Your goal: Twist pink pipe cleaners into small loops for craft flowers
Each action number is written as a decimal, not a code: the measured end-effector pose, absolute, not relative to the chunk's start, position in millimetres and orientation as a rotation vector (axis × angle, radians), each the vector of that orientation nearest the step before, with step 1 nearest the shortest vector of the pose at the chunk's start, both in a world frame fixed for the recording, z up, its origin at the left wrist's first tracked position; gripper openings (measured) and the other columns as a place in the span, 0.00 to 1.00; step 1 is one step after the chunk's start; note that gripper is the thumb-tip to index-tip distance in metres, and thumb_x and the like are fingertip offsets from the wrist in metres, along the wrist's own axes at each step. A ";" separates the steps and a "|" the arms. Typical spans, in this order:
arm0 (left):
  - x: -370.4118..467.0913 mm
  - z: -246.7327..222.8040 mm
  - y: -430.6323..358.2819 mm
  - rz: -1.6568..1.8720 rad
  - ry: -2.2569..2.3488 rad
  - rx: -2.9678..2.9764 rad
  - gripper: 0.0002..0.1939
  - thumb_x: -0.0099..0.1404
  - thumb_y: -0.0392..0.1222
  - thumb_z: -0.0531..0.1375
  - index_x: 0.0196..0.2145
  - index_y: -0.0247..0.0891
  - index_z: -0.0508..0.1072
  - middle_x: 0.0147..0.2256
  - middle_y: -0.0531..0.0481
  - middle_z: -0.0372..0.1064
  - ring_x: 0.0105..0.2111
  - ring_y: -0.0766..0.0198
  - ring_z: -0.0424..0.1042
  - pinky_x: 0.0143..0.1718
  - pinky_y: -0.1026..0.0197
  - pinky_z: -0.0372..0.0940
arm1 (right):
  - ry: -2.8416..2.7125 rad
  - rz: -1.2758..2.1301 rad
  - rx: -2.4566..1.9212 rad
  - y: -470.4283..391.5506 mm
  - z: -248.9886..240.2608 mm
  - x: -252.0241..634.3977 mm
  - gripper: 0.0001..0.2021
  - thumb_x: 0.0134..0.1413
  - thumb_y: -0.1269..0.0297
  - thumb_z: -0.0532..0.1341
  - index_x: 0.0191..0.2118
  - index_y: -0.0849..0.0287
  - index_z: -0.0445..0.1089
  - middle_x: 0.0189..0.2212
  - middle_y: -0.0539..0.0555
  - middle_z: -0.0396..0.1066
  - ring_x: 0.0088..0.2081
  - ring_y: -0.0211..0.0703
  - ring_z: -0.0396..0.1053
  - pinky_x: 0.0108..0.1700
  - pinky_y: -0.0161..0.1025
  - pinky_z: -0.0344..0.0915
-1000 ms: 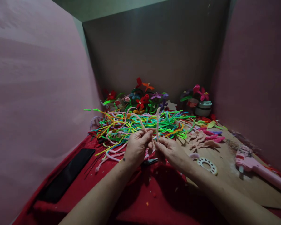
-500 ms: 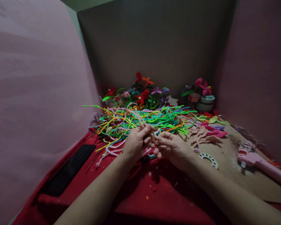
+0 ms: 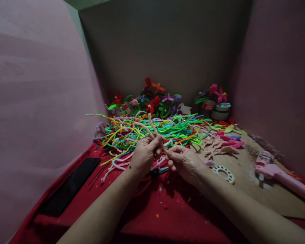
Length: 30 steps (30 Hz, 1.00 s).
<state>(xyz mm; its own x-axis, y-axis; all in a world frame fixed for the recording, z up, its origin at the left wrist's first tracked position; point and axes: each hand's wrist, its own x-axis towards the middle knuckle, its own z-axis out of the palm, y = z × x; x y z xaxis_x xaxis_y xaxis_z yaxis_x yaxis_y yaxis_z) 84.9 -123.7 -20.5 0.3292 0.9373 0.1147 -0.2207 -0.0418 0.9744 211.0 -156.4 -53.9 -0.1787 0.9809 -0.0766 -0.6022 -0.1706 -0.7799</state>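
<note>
Between both hands is a pale pink pipe cleaner [image 3: 152, 124], with two free ends fanning out above my fingers. My left hand [image 3: 147, 149] is closed, pinching it between thumb and forefinger. Just to the right, my right hand [image 3: 179, 157] grips its lower end with the fingertips. Behind the hands lies a heap of pipe cleaners [image 3: 167, 127] in green, yellow, blue, orange and pink. Under the hands is a dark tool [image 3: 159, 171], partly hidden, on the red cloth [image 3: 167, 210].
A pink glue gun [image 3: 271, 167] rests on brown board [image 3: 246, 189] at right, near a white ring with holes [image 3: 223, 174] and beige petal shapes [image 3: 216, 145]. A black phone [image 3: 71, 186] lies left. Pipe-cleaner flowers [image 3: 152, 101] and a lidded jar [image 3: 221, 111] stand behind.
The loop at my right fingertips has been drawn tight into a narrow end. The pipe cleaner's two upper ends have spread apart. The whole view has shifted slightly.
</note>
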 end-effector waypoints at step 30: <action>86.1 -24.4 -125.0 0.828 0.982 1.428 0.17 0.50 0.47 0.62 0.15 0.32 0.63 0.10 0.60 0.48 0.10 0.78 0.45 0.12 0.70 0.38 | -1.342 0.961 -1.204 -161.4 -55.1 216.4 0.11 0.47 0.62 0.56 0.20 0.60 0.60 0.15 0.46 0.57 0.17 0.31 0.53 0.20 0.31 0.50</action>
<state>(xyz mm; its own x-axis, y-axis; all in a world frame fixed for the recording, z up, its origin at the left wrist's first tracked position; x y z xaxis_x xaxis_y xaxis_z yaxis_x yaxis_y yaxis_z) 86.1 -125.0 -24.4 0.3991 0.9155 -0.0502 0.1056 0.0085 0.9944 216.4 -161.4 -55.1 0.0507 0.9821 0.1814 0.1445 0.1725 -0.9743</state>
